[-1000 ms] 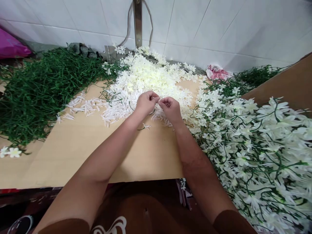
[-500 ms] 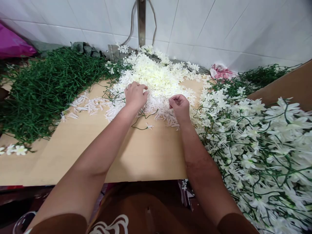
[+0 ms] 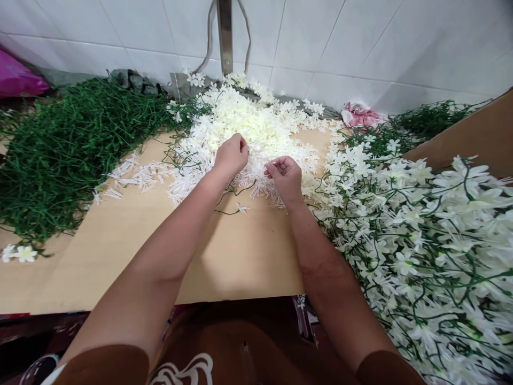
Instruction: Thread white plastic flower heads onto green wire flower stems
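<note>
My left hand is closed at the near side of a heap of white and pale yellow blossoms; anything in its fingers is too small to name. To its right, my right hand is pinched, palm partly up, with a tiny white piece at its fingertips. The hands are a small gap apart. Thin white pieces lie spread beneath and between them. A green stem with a small white end rests on the cardboard just in front of the hands.
A big pile of green stems covers the left side. At the right stands a large mass of white flowers on green stems, by a cardboard flap. A tiled wall, a metal post and a pink-white cloth are behind.
My left hand has moved slightly right and its fingers have closed. My right hand has shifted left, closer to it. The whole view has moved a little.
</note>
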Demonstrator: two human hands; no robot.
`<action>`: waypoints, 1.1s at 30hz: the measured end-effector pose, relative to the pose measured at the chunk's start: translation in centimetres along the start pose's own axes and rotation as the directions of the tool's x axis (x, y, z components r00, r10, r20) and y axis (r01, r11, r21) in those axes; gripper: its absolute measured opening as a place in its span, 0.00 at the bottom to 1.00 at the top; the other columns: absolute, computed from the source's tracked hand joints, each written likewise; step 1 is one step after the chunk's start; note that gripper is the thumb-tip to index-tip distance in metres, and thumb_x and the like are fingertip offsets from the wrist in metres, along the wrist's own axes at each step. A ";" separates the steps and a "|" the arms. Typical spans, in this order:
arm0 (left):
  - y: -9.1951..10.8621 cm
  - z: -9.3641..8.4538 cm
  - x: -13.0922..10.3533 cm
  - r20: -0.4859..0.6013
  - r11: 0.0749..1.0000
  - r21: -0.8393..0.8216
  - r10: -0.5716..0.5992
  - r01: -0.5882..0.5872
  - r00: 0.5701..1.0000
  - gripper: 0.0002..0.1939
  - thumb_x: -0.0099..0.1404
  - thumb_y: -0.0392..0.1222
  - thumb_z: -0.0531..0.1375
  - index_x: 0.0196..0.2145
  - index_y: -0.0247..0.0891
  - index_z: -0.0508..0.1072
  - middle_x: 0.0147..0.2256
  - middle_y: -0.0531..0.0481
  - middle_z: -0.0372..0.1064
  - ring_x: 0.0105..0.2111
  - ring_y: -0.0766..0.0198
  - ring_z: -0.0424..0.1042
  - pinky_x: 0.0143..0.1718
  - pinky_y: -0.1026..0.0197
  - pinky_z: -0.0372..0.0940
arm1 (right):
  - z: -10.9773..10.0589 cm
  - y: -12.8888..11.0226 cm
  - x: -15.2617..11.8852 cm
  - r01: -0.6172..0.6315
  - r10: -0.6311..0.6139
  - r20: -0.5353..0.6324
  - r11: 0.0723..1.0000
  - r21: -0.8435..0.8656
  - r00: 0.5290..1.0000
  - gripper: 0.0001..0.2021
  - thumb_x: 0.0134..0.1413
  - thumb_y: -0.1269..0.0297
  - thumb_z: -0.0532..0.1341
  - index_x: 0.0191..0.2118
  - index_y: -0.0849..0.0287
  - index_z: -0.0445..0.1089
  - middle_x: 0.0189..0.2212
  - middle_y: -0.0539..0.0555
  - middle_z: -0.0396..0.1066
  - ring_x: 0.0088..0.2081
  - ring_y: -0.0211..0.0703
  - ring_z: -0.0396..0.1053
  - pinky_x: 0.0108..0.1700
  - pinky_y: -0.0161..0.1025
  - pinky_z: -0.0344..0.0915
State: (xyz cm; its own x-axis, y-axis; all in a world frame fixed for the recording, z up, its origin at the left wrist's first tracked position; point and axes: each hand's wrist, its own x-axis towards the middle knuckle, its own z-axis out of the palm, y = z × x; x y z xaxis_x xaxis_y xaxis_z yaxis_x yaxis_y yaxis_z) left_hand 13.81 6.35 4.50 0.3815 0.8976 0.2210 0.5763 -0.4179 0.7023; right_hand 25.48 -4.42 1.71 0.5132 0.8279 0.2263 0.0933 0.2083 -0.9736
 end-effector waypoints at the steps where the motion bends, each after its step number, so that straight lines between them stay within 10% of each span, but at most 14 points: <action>1: -0.1 0.0 0.0 0.002 0.998 -0.054 -0.012 0.012 1.000 0.04 0.62 0.33 0.54 0.31 0.38 0.67 0.30 0.48 0.68 0.33 0.60 0.67 0.37 0.57 0.60 | 0.1 0.0 -0.1 0.019 -0.019 0.005 1.000 -0.005 1.000 0.18 0.43 0.51 0.68 0.28 0.57 0.62 0.23 0.45 0.67 0.25 0.31 0.67 0.29 0.33 0.65; 10: -0.5 0.0 -2.0 0.135 0.911 -0.402 -0.036 0.088 0.990 0.09 0.57 0.26 0.56 0.34 0.37 0.65 0.22 0.58 0.59 0.23 0.70 0.60 0.29 0.64 0.56 | 0.5 0.2 -0.2 0.124 -0.124 -0.001 0.992 -0.020 0.992 0.14 0.45 0.55 0.67 0.28 0.57 0.64 0.21 0.44 0.64 0.23 0.30 0.62 0.27 0.33 0.62; 21: -1.1 -1.1 -5.8 0.105 0.939 -0.325 0.157 -0.116 0.982 0.18 0.55 0.31 0.57 0.45 0.37 0.69 0.26 0.56 0.65 0.27 0.68 0.64 0.32 0.63 0.59 | 1.2 1.0 -0.8 0.276 -0.267 0.082 0.953 -0.128 0.960 0.08 0.47 0.60 0.66 0.29 0.56 0.68 0.33 0.51 0.71 0.38 0.39 0.70 0.45 0.42 0.70; 33: -1.5 -1.9 -6.8 0.041 0.929 -0.309 0.224 -0.201 0.974 0.18 0.55 0.34 0.57 0.46 0.37 0.69 0.27 0.55 0.67 0.28 0.67 0.66 0.33 0.63 0.59 | 1.8 1.0 -1.6 0.310 -0.272 0.177 0.916 -0.255 0.946 0.07 0.54 0.59 0.61 0.31 0.55 0.65 0.35 0.52 0.71 0.38 0.41 0.70 0.39 0.41 0.72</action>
State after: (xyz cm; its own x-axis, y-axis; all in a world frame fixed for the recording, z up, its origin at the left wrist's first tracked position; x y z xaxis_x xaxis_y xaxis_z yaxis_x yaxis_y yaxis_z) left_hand 8.97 1.12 3.29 0.5303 0.7745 0.3449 0.2355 -0.5254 0.8176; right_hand 23.26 -4.59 0.38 0.3091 0.8188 0.4837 0.4621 0.3153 -0.8289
